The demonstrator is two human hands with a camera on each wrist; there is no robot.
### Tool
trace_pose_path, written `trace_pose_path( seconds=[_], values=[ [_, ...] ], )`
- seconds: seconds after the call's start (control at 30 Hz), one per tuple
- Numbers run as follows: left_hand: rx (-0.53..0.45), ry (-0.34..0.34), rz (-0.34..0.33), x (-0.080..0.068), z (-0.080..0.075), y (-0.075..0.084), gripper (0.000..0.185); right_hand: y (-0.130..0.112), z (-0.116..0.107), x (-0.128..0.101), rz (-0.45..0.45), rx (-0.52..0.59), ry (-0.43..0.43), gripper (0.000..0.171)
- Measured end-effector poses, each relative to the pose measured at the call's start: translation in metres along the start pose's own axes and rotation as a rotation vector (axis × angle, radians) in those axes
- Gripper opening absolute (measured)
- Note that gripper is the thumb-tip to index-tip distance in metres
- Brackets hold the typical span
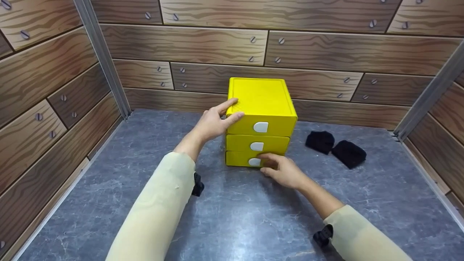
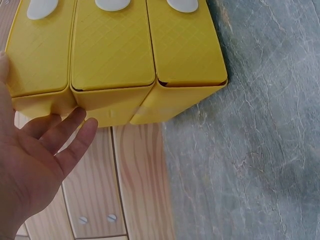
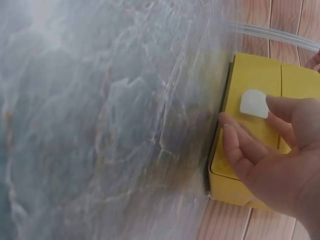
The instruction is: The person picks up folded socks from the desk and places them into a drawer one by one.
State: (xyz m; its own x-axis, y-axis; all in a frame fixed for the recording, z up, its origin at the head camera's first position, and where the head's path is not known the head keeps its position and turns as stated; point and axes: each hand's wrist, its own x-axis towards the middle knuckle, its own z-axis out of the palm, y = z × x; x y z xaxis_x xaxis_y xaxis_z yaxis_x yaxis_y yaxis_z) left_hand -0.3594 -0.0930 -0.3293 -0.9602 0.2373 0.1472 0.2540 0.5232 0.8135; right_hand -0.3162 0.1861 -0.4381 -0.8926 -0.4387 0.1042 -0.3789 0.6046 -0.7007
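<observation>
No writing or brand is showing anywhere on the yellow drawer unit [image 1: 261, 119], which is standing toward the back of the grey marbled surface [image 1: 145, 203], close to the wood-patterned wall [image 1: 217, 43]. The left hand [image 1: 214, 121] is lying spread against the unit's upper left corner, straight fingers touching its top edge and side, gripping nothing. The right hand [image 1: 281, 168] is reaching the bottom drawer [image 1: 241, 158], fingers loosely extended, fingertips touching its front just beside the white handle [image 1: 255, 162]; nothing is being pinched. Two black cloth bundles [image 1: 335, 148] are lying on the surface to the right of the unit, apart from it.
</observation>
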Motion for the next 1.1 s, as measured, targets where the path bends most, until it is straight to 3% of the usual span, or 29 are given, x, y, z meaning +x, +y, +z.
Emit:
trace_pose_path(
  seconds=[0.37,0.6,1.1],
  values=[
    [0.002,0.002,-0.001,0.000,0.000,0.001,0.075,0.000,0.003,0.003,0.009,0.014,-0.005,0.035],
    [0.012,-0.003,0.003,0.001,-0.001,-0.001,0.077,-0.003,0.005,-0.002,0.024,0.095,-0.036,0.027],
    [-0.005,-0.009,-0.007,-0.001,0.000,0.001,0.076,-0.019,0.007,-0.045,-0.016,0.144,-0.143,0.030]
  ],
)
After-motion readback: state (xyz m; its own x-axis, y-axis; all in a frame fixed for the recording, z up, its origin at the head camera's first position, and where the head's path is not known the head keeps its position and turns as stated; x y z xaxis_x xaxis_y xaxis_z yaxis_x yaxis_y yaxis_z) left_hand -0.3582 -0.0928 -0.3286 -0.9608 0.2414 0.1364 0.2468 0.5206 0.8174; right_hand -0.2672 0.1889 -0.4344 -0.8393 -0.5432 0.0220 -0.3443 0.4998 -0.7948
